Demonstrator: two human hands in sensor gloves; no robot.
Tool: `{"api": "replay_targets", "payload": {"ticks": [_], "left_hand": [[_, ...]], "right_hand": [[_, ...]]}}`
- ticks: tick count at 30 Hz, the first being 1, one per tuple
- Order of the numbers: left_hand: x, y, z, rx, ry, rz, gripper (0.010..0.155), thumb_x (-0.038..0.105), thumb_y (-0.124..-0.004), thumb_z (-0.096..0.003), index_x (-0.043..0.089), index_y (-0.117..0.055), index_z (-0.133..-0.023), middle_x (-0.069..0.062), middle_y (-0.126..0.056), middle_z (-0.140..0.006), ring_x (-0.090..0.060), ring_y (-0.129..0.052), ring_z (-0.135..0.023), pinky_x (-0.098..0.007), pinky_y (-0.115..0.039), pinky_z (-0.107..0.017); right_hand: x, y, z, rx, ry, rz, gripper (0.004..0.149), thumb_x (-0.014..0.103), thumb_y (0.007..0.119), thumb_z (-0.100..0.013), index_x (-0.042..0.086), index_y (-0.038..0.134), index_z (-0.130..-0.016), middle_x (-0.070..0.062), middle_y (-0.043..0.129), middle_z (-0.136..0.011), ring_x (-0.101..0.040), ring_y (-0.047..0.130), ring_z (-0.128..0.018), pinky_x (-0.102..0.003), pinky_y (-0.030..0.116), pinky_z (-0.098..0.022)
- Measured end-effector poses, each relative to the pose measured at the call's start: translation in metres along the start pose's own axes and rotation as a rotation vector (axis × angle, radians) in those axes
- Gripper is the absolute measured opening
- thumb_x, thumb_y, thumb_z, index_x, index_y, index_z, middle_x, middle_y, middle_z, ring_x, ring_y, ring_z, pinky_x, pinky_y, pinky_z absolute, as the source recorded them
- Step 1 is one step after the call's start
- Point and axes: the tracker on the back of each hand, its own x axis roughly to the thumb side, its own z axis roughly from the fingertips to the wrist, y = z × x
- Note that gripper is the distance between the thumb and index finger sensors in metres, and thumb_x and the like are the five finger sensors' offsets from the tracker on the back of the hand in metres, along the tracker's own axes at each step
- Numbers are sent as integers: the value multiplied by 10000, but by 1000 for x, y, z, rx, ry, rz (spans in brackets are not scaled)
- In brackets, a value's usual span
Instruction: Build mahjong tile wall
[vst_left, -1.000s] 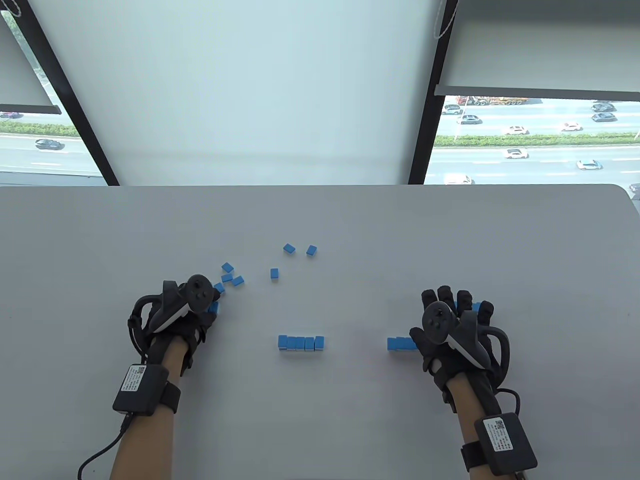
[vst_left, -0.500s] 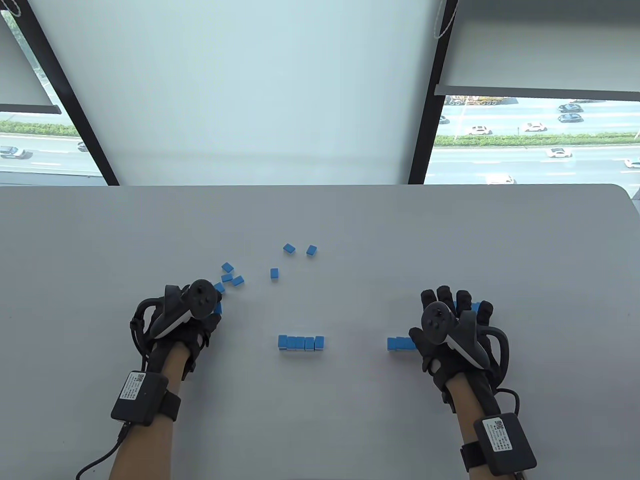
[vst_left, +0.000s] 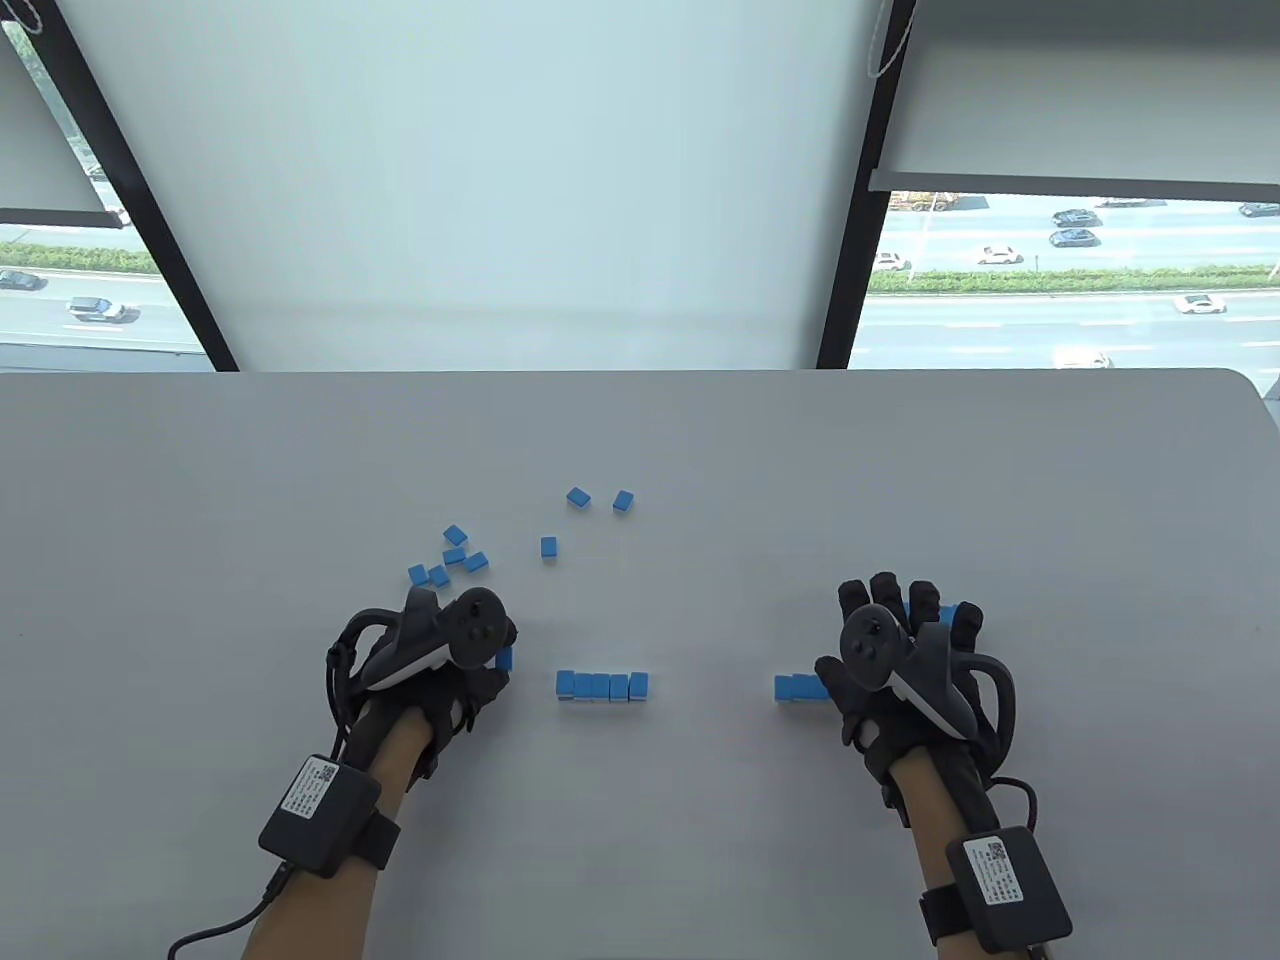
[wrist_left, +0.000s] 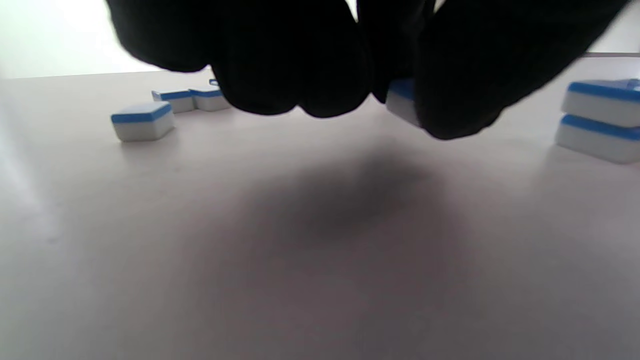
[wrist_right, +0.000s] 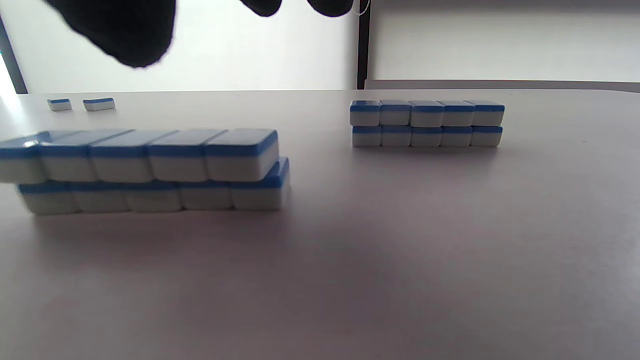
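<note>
My left hand (vst_left: 478, 655) pinches one blue-and-white mahjong tile (vst_left: 504, 657) just left of the middle wall (vst_left: 603, 686), a two-layer row of five. In the left wrist view the tile (wrist_left: 401, 100) hangs between my fingertips (wrist_left: 295, 85) above the table, with that wall's end (wrist_left: 600, 120) at the right. My right hand (vst_left: 905, 625) lies with straight fingers over the right wall (vst_left: 798, 687). The right wrist view shows that two-layer wall (wrist_right: 150, 170) close by, another two-layer wall (wrist_right: 426, 123) farther off, and my fingertips (wrist_right: 120, 35) touching nothing.
Several loose tiles (vst_left: 455, 555) lie scattered beyond my left hand, with one tile (vst_left: 548, 546) and a pair (vst_left: 600, 498) farther back. The table's far edge (vst_left: 640, 372) meets a window. Cables trail from both wrists.
My left hand has moved right and nearer with a tile, from the loose cluster to beside the middle wall, uncovering two loose tiles. The right hand has stayed put.
</note>
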Motion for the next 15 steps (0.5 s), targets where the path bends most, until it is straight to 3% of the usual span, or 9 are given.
{"api": "replay_targets", "payload": {"ticks": [9,15], "left_hand": [[-6,0,-1,-49,6,27,608,528,-906,-377,359,-759,-943,65,-870,-864,-237,-893,-734,-546,-725,-625],[-35,33,11,95,55,96,633,523,-899,-376,341,-740,-962,50,-850,-887,-246,-880,-750,-549,-718,-630]], "right_hand": [[0,1,0,4,3,2,796,642,696,-437,382,313,-1084,57,249,-1181,-359,223,-1069,-634,130,-686],[0,1,0,1,2,3,794,641,696,-438,383,313,-1083,58,248,-1181,-359,222,-1070,-633,130,-687]]}}
